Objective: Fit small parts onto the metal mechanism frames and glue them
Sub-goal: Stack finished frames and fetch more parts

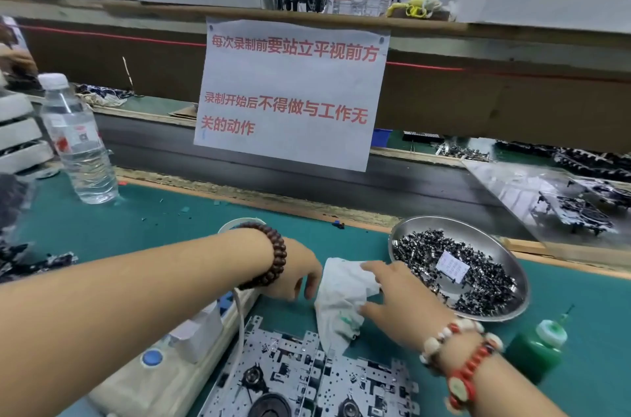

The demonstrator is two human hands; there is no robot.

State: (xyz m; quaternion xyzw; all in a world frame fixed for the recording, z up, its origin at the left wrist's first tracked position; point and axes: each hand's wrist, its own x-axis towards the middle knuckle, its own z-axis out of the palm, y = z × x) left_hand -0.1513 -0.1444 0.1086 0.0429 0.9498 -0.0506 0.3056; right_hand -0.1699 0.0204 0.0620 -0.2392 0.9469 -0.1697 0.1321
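Both hands on white rag [345,293]: left hand [293,271] fingers curled at edge, grip unclear; right hand [392,293] pinching it. Metal frames [307,379] at 6 o'clock, parts dish [457,268] at 2 o'clock, nearer right hand.

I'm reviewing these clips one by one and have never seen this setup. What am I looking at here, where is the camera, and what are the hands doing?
There is one picture, taken from a camera on a worker's head, looking down at a green bench. The left hand and right hand both touch a crumpled white cloth; how firm either grip is isn't clear. Nearest the camera lie metal frames. To the right sit a metal dish of small dark parts and a green glue bottle. A water bottle stands far left.
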